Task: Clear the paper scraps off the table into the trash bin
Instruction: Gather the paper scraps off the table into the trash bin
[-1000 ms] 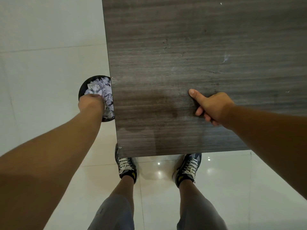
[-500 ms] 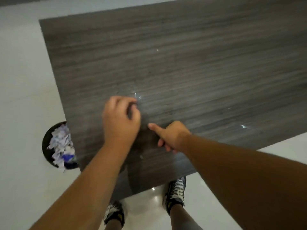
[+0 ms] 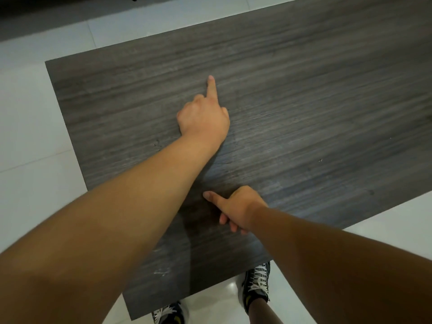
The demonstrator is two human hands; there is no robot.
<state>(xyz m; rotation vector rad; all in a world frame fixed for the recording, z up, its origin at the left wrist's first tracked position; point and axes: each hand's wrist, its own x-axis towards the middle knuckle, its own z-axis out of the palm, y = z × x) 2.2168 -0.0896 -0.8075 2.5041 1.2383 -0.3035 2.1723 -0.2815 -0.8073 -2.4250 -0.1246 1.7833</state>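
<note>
My left hand (image 3: 203, 118) lies on the dark wood-grain table (image 3: 304, 94) near its middle. Its index finger points straight away from me with the tip on the tabletop, and the other fingers are curled under. It holds nothing that I can see. My right hand (image 3: 236, 208) rests on the table closer to me, with the thumb stuck out to the left and the fingers curled beneath the palm. A tiny pale speck (image 3: 320, 160) lies on the table to the right. The trash bin is out of view.
White tiled floor (image 3: 30, 141) surrounds the table on the left, far and right sides. My two shoes (image 3: 257, 286) stand under the near table corner. A dark strip runs along the top left of the view.
The view swung right and the bin with paper scraps left the frame. My left hand went from the bin to the table middle and stretched out its index finger. The right hand stayed put.
</note>
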